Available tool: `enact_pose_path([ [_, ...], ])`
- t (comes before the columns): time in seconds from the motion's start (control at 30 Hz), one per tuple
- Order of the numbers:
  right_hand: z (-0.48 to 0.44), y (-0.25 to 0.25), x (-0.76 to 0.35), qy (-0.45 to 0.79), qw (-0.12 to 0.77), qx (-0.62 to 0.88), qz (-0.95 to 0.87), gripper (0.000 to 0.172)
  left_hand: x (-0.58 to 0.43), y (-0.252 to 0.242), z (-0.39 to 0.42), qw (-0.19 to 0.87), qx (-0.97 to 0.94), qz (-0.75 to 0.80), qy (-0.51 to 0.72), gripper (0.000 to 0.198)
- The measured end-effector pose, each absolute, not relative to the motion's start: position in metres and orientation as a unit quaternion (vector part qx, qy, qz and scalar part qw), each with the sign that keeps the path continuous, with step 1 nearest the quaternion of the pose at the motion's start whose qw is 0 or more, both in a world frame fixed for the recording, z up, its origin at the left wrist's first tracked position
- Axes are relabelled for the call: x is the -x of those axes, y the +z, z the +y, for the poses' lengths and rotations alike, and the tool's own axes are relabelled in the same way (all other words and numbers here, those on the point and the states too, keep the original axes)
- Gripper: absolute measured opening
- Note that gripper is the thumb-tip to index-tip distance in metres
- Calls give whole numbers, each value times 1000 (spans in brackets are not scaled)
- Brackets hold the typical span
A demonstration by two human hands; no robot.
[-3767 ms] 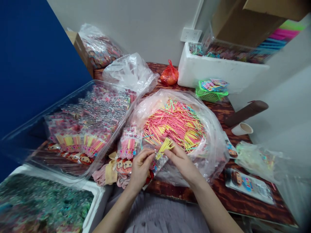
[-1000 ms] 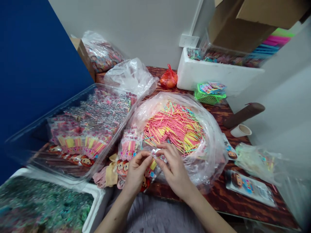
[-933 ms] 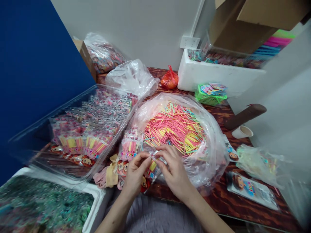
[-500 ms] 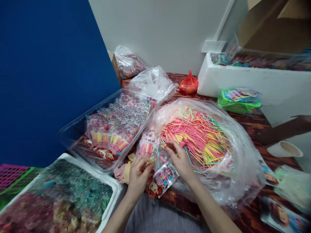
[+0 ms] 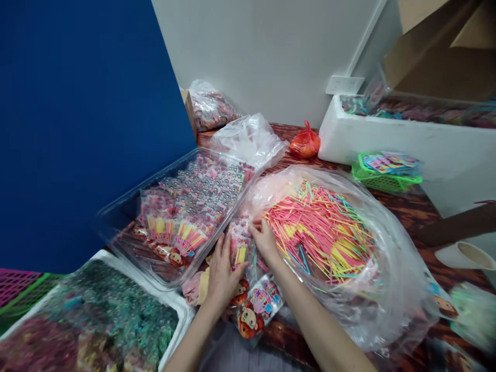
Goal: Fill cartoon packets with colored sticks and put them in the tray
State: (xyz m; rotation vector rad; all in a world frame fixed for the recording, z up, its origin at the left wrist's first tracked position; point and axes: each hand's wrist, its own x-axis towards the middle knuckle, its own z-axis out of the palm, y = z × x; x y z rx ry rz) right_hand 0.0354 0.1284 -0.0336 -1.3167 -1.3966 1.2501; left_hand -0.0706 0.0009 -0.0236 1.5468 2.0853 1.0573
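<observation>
My left hand [image 5: 223, 274] lies with its fingers stretched out along the left side of a pile of small clear packets [image 5: 241, 250] holding pink and yellow sticks. At the pile's upper right corner, my right hand [image 5: 265, 240] has its fingers curled together on a packet's edge; its fingertips are partly hidden. Just below the hands is a printed bag [image 5: 264, 299] with a cartoon doll's head. A large clear plastic bag [image 5: 391, 248] spreads open on the right, full of thin coloured sticks [image 5: 313, 222].
A clear tray [image 5: 124, 227] holds rows of filled packets. At lower left is a white foam box [image 5: 176, 330] of small colourful pieces. Farther back are a red bag [image 5: 305, 142], a green basket [image 5: 382, 178] and a white foam box [image 5: 399, 139]. A paper cup [image 5: 461, 256] stands right.
My left hand has gone from a pinch to stretched fingers beside the packets. My right hand has moved up and left to the pile's upper corner. A packet with yellow sticks now shows on the pile.
</observation>
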Motion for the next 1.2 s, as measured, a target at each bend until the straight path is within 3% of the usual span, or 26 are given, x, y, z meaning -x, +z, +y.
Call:
enact_pose_path([
  [0.23,122,-26,-32,531,407,491,-558,13,72,-26,0,172,-539,720,402,94],
  [0.53,75,-2,-42,669,496,400,-383,21,80,-12,-8,302,-520,678,423,117],
  [0.67,62,14,-44,750,493,353,-263,46,79,-1,-5,296,-519,677,429,104],
  [0.83,62,53,-47,765,506,287,-274,55,69,13,-5,293,-511,629,507,63],
  [1.2,78,7,-42,739,499,336,-306,59,76,-15,-1,364,-478,614,512,70],
])
